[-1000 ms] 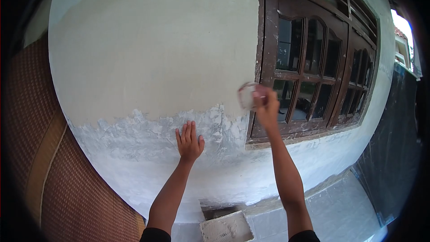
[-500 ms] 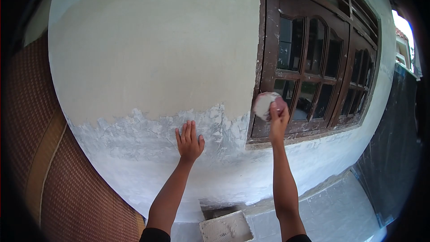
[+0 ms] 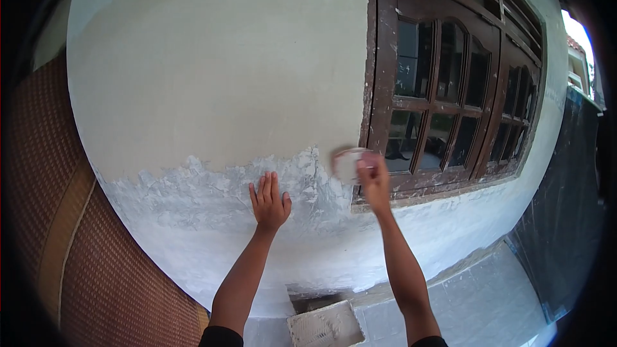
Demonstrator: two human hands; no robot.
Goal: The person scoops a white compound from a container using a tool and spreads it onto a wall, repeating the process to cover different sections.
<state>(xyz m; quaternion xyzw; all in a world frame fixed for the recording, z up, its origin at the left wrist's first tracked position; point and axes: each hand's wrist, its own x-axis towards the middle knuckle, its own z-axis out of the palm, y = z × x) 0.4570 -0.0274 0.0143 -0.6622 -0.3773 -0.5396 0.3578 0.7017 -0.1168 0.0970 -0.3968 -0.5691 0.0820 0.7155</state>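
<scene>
My left hand (image 3: 270, 204) lies flat on the wall (image 3: 231, 90), fingers pointing up, on the rough grey-white patch below the smooth beige coat. In my right hand (image 3: 376, 183) is a round pad (image 3: 348, 166) with a whitish face and a reddish edge, gripped by its right side and blurred by motion. The pad is at the lower left corner of the brown window frame (image 3: 381, 77), overlapping the wall's ragged patch edge there.
A shallow tray (image 3: 328, 325) smeared with pale paste sits on the grey tiled floor (image 3: 450, 308) under the wall. Woven brown panelling (image 3: 122, 250) rises at the left. A dark sheet (image 3: 559, 212) hangs at the right.
My right hand has carried the pad left and down, from over the window to the wall beside its frame. My left hand stays pressed on the same patch.
</scene>
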